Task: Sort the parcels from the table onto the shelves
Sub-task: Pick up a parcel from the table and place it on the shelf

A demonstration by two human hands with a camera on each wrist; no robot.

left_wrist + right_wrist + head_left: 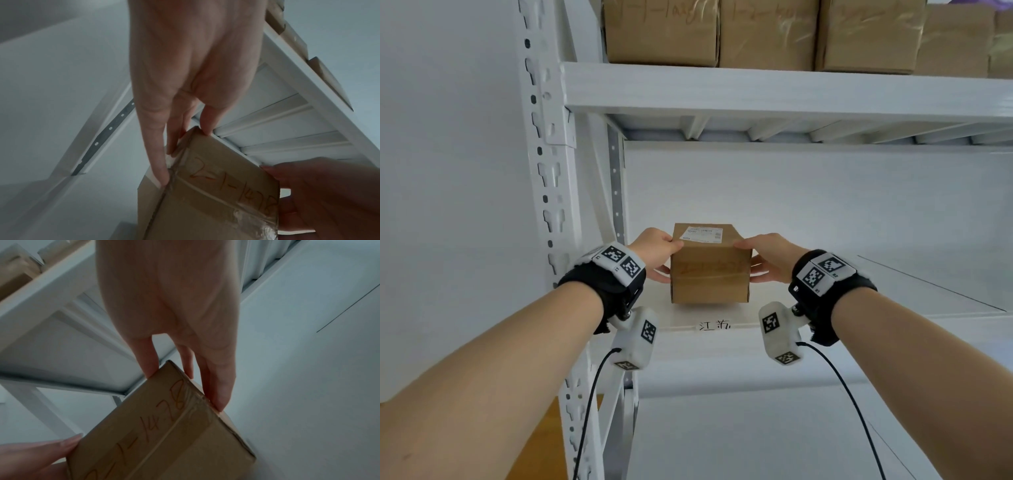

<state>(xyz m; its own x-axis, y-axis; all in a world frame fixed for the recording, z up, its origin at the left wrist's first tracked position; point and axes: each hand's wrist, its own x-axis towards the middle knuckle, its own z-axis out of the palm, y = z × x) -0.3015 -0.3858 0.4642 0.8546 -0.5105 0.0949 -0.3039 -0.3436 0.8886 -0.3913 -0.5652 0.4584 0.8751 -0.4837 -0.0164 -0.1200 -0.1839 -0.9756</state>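
Note:
A brown cardboard parcel [710, 274] with a white shipping label on top and orange handwriting on its taped front sits at the front left of the white middle shelf [859, 294]. I cannot tell whether it rests on the shelf or hangs just above it. My left hand [657, 253] grips its left side, thumb on the top edge and fingers down the side. My right hand [763, 257] grips the right side the same way. The wrist views show the parcel [216, 194] [164, 426] held between my left hand [185, 65] and right hand [170, 296].
Several brown boxes [767, 34] stand in a row on the upper shelf [756, 89], close above the parcel. A white slotted upright post [548, 171] rises just left of my left wrist. A handwritten tag [714, 325] marks the shelf's front edge. A wooden surface [544, 438] shows at lower left.

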